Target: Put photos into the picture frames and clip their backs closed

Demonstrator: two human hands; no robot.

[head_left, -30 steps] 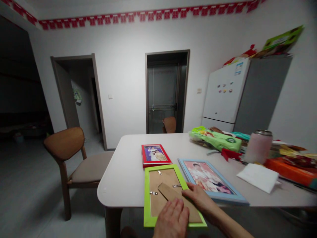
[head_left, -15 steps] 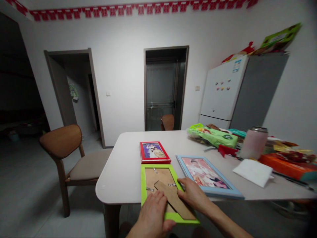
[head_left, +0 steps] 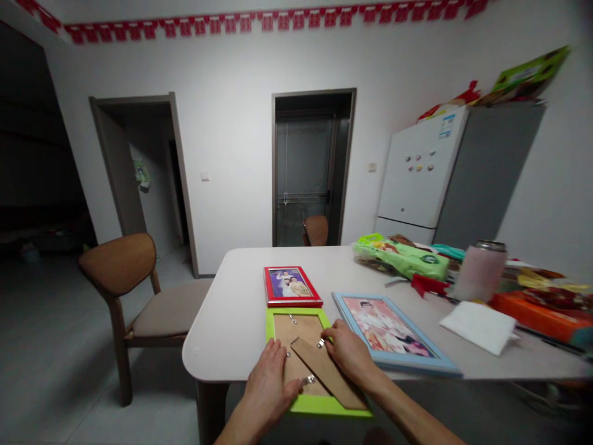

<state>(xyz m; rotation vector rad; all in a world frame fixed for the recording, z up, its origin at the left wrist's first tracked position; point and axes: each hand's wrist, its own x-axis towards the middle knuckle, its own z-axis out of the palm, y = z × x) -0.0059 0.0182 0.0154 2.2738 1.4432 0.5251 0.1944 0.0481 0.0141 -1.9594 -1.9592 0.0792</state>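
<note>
A lime-green picture frame (head_left: 331, 406) lies face down at the table's near edge, its brown backing board (head_left: 291, 334) and slanting stand leg (head_left: 331, 374) uppermost. My left hand (head_left: 269, 380) rests over its left border with fingers stretched out, covering most of the left metal clip. The left thumb touches the lower metal clip (head_left: 307, 379). On the other side, my right hand (head_left: 349, 352) has its thumb and index finger closed at the right metal clip (head_left: 320, 343). Another metal clip (head_left: 293, 319) shows near the top of the board.
A red photo frame (head_left: 293, 304) lies just beyond the green one. To the right is a blue photo frame (head_left: 445, 366). Farther right are white tissue (head_left: 479, 326), a pink bottle (head_left: 482, 272), a green packet (head_left: 417, 262) and an orange box (head_left: 532, 315). A chair (head_left: 118, 266) stands left.
My left hand has slid left and slightly up, uncovering the lower clip and covering the left one. My right fingers have moved onto the right clip, which now sits at a steeper angle.
</note>
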